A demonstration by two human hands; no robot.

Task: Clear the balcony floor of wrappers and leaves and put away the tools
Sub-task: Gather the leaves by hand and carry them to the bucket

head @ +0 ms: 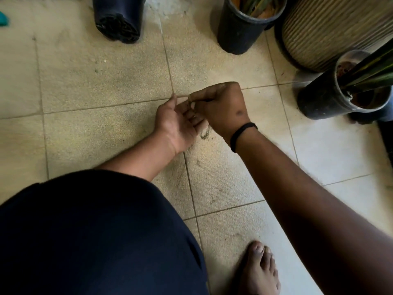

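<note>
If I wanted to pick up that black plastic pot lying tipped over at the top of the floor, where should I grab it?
Probably by the side wall of the tipped black plastic pot, coming down from above with fingers round its curve. Its ridged bottom faces the camera, and its rim is out of view.

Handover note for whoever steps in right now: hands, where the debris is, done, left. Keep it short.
Left hand: palm up, fingers relaxed, cupped low over the floor; nothing clearly in it.
Right hand: fingertips pinching a thin scrap, too small to identify, just above the left palm.
Debris: small dirt smear on the tile beside the left hand; fine specks near the pots.
Done: no wrappers or big leaves visible on the floor here.
Left: drop the scrap, clear the smear and specks. No tools in view.
</note>
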